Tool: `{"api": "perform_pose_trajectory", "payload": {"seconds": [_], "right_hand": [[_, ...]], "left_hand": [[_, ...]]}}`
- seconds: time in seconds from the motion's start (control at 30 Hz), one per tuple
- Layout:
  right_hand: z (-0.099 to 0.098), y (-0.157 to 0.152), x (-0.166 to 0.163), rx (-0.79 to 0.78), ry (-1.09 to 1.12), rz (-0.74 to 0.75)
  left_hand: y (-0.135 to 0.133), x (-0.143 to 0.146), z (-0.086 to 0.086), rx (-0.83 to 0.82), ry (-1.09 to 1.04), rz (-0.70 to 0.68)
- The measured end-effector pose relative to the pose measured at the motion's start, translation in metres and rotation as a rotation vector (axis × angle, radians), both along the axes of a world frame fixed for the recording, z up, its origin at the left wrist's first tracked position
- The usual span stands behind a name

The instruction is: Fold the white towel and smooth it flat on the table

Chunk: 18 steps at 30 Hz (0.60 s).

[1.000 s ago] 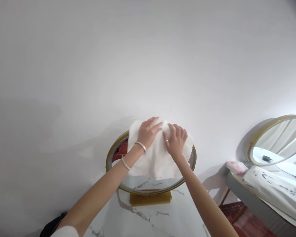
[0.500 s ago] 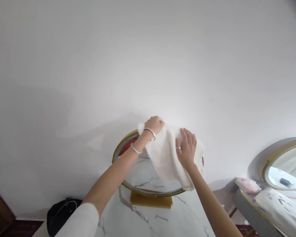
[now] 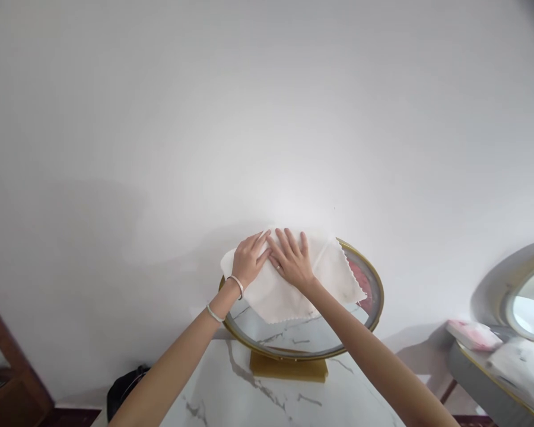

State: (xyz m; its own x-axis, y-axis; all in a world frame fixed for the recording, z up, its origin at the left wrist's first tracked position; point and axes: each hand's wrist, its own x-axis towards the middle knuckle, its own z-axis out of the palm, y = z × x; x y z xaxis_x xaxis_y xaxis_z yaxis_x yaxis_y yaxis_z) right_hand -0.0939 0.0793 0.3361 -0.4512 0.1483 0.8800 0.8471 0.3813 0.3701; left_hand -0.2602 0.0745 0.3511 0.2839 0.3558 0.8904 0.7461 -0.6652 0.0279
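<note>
Both our hands, left hand (image 3: 248, 261) and right hand (image 3: 292, 261), press the white cloth (image 3: 289, 284) with fingers spread flat against the round mirror (image 3: 360, 332); pushing hard could tip it off the bench (image 3: 231, 397).

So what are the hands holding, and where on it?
Both the left hand and right hand press flat on the upper part of a white cloth, against the round mirror. Neither hand grips it.

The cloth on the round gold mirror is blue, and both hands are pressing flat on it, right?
Not quite. The cloth is white, not blue, as the head view shows. The rest holds: the left hand and the right hand both press flat on it, against the round gold mirror.
</note>
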Motion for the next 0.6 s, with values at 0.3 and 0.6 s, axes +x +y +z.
{"api": "perform_pose_trajectory", "payload": {"seconds": [0.3,0.6], "right_hand": [[-0.028,-0.026,0.093,0.104,0.588,-0.136],[-0.008,-0.015,0.052,0.006,0.259,-0.147]], "left_hand": [[0.009,0.117,0.036,0.310,0.455,-0.185],[0.015,0.048,0.020,0.248,0.047,-0.059]]}}
